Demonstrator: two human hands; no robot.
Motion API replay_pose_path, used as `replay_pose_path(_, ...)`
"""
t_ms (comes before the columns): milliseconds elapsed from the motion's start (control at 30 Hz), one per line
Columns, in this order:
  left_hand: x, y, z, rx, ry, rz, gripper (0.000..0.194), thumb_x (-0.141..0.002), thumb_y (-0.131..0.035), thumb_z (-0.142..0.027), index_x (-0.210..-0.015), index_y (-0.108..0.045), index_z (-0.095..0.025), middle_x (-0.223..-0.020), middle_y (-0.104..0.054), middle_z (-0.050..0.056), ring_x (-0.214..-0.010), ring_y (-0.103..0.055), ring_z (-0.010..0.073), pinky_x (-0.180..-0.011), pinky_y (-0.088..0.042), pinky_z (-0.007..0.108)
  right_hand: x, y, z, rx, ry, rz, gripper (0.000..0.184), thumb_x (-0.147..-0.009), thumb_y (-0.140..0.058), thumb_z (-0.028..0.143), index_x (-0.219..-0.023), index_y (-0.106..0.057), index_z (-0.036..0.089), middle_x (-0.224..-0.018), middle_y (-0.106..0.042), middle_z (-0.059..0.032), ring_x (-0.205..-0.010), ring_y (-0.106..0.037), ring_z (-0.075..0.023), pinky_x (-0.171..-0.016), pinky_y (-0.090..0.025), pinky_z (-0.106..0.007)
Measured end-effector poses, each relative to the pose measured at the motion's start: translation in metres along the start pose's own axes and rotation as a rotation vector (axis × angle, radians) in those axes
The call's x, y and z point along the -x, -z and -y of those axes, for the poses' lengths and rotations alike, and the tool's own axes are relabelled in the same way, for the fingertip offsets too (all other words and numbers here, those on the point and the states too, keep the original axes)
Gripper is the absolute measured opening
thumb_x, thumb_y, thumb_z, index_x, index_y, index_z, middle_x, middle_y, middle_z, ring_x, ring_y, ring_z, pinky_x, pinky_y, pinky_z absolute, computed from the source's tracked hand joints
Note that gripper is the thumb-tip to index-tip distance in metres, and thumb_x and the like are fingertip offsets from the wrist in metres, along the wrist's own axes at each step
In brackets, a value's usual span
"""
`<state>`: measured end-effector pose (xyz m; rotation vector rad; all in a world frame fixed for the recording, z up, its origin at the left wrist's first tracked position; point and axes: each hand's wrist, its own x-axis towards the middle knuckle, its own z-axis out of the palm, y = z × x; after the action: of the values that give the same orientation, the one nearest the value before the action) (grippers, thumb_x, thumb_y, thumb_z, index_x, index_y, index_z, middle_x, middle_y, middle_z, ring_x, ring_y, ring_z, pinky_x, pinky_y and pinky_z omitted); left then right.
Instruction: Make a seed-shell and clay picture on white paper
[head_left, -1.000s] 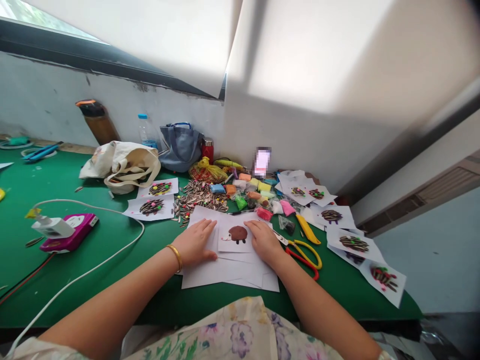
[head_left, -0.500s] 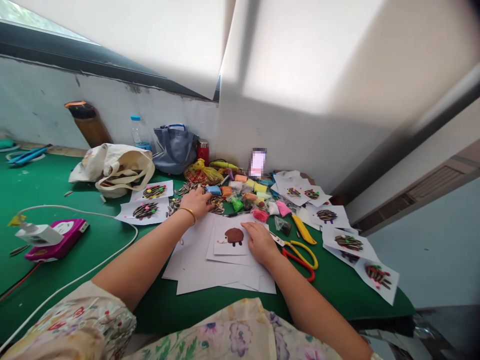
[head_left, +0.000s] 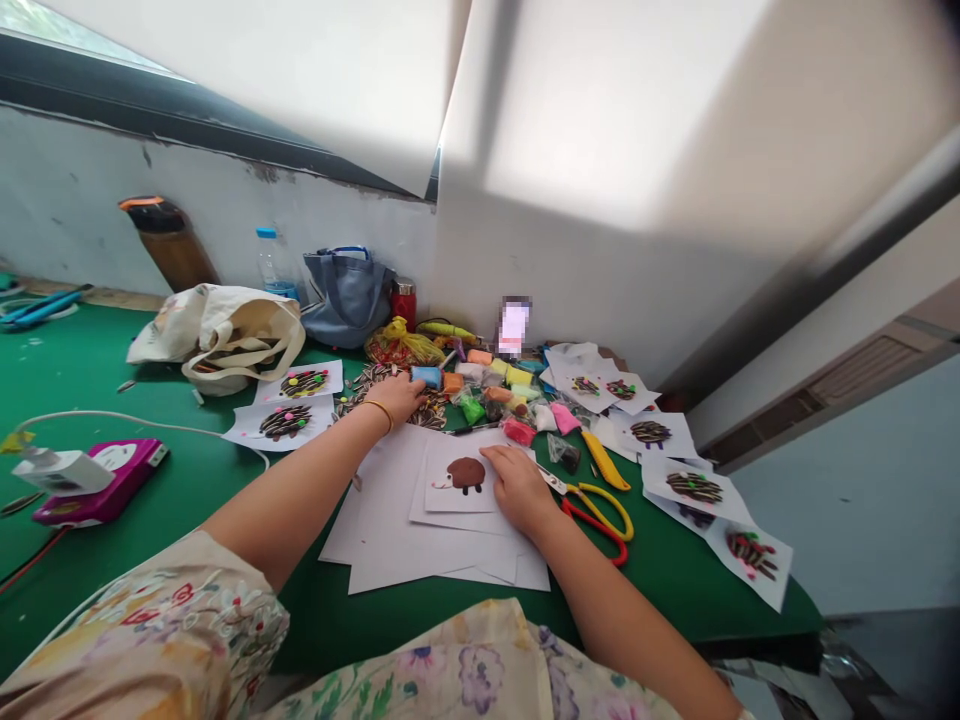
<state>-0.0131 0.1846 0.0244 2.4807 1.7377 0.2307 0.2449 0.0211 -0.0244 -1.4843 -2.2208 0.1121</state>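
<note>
My left hand point(head_left: 401, 400), a yellow bangle at its wrist, reaches into a pile of striped sunflower seeds point(head_left: 367, 385). Its fingers are curled together and their tips are hidden, so I cannot make out what they hold. My right hand point(head_left: 521, 485) lies with fingers stretched out on the right edge of a small white card point(head_left: 442, 502). On that card is a brown hedgehog shape point(head_left: 466, 474) with a pale face and dark feet. Beneath the card lie several sheets of white paper point(head_left: 375, 540).
Scissors point(head_left: 600, 515) with yellow and red handles and a yellow utility knife point(head_left: 606, 460) lie on the right. Coloured clay packets point(head_left: 517, 378) fill the back. Seed-covered hedgehog cards point(head_left: 694, 487) lie on both sides. Bags point(head_left: 349, 295) and a purple power strip point(head_left: 105, 485) are leftward.
My left hand stays at the seed pile, its fingers now drawn closer together. The right hand keeps its place on the card. The view has shifted slightly.
</note>
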Motion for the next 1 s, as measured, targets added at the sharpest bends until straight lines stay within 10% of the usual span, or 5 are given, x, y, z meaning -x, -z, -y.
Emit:
replay_pose_path(333,0.001,0.016,0.006,0.425,0.035,-0.155,0.018,-0.088,-0.054,-0.033,-0.083,-0.064,-0.018,-0.103,-0.058,0.01,-0.105,-0.056,0.0247,-0.094,-0.036,0.033,0.0,0.003,0.002,-0.015,0.007,-0.002,0.059,-0.075,-0.044,0.002,-0.129,-0.056,0.02,-0.127,-0.059,-0.0084,-0.121,-0.048,-0.0226,-0.108,-0.037,-0.041)
replay_pose_path(633,0.0,0.032,0.006,1.334,0.447,-0.378,0.03,-0.094,-0.047,-0.035,-0.069,-0.043,-0.02,-0.063,-0.043,-0.003,-0.059,-0.046,0.0112,-0.051,-0.032,0.022,0.001,0.002,0.002,-0.015,0.008,-0.01,0.058,-0.076,-0.044,0.002,-0.129,-0.057,0.019,-0.128,-0.059,-0.0087,-0.122,-0.048,-0.0222,-0.108,-0.037,-0.041)
replay_pose_path(1000,0.075,0.04,-0.006,2.473,0.567,-0.147,0.025,-0.094,-0.039,-0.017,-0.069,-0.043,-0.017,-0.058,-0.038,-0.003,-0.047,-0.045,0.006,-0.035,-0.032,0.011,0.006,0.002,-0.002,-0.067,0.038,-0.043,0.059,-0.073,-0.043,0.002,-0.127,-0.058,0.019,-0.124,-0.061,-0.0091,-0.118,-0.051,-0.0219,-0.106,-0.039,-0.042)
